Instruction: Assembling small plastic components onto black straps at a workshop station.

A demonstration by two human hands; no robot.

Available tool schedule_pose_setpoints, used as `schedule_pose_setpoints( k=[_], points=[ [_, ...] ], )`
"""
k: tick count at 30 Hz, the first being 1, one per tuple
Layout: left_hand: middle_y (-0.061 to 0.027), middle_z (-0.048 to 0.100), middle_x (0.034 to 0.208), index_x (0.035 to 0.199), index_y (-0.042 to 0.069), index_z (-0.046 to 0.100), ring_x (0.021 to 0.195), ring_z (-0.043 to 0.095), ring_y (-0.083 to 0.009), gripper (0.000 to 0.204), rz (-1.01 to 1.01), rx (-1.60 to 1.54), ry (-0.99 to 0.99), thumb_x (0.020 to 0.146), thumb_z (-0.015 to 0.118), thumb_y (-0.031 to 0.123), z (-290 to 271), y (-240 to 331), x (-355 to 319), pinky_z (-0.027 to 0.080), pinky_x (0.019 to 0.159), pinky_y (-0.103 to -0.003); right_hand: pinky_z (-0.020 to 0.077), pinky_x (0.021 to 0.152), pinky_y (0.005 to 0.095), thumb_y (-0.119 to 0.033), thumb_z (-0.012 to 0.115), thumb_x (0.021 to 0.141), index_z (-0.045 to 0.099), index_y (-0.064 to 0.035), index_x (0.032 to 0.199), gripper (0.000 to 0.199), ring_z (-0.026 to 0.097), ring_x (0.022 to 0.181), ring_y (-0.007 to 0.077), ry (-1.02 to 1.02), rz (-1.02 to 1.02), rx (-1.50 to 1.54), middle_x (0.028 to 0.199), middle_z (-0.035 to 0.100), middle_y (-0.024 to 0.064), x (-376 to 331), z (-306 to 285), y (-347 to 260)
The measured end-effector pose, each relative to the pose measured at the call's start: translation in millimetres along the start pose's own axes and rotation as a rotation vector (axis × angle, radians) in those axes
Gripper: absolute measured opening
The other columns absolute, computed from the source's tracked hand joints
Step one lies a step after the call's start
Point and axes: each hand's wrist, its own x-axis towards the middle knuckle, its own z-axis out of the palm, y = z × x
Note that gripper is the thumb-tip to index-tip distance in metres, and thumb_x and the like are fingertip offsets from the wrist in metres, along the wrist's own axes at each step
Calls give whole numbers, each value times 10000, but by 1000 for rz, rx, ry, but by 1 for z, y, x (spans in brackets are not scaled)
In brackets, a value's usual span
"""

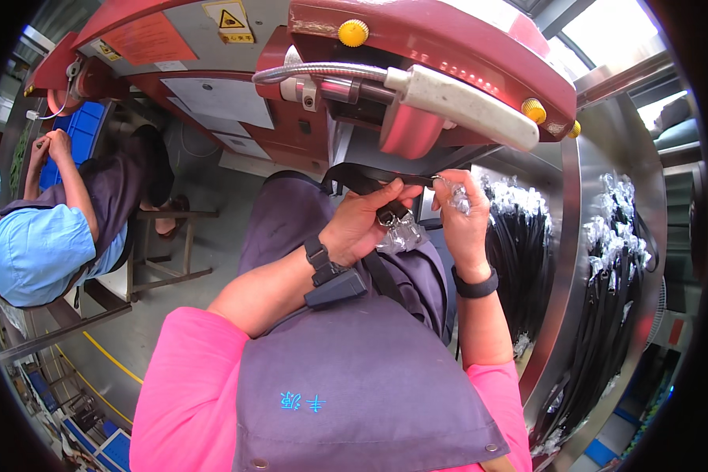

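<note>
My left hand (349, 226) is closed round a black belt (362, 179), its thumb pressed on the strap. A metal buckle (387, 215) hangs just below those fingers, with crumpled clear plastic (403, 237) around it. My right hand (466, 224) pinches the belt's other visible part, and more clear plastic bunches in its fingers. Between the two hands the strap runs nearly level above my lap. Part of it loops away to the left of my left hand. What lies under the right fingers is partly hidden.
Right above my hands stands a red machine (433, 47) with a pale handle (468, 106) and a red wheel (411, 130). Bundles of plastic-wrapped black belts (519, 244) hang at the right by a metal panel (570, 236). A co-worker (55, 228) sits at the left beside a blue bin (79, 130).
</note>
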Motion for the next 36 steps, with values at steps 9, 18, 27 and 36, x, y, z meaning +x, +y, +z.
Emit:
schedule_pose_setpoints(
  k=[9,18,27,36],
  points=[
    [-131,663,1093,1069,15,612,861,632,-134,187,-24,-82,63,928,601,137,7,4,-1,523,770,-278,358,484,185,-105,643,897,627,-48,918,63,464,557,20,29,160,149,678,592,-16,14,12,-1],
    [-139,657,1108,1072,6,604,853,627,-123,197,-29,-116,73,939,585,149,9,5,0,524,777,-269,345,475,196,-123,658,887,642,-58,917,73,443,543,18,5,216,133,706,620,-22,25,10,1],
    [-123,647,1113,1104,-19,580,838,621,-116,251,-13,-132,83,928,604,159,8,5,2,522,775,-277,326,451,196,-133,657,888,646,-69,924,74,426,528,12,-21,250,119,711,621,-28,31,10,0],
    [-111,659,1088,1107,-24,600,842,626,-111,259,-9,-113,57,933,599,166,11,5,6,516,795,-268,303,435,179,-129,643,900,630,-71,941,72,414,519,7,27,284,252,707,607,-11,29,11,1]
  ],
)
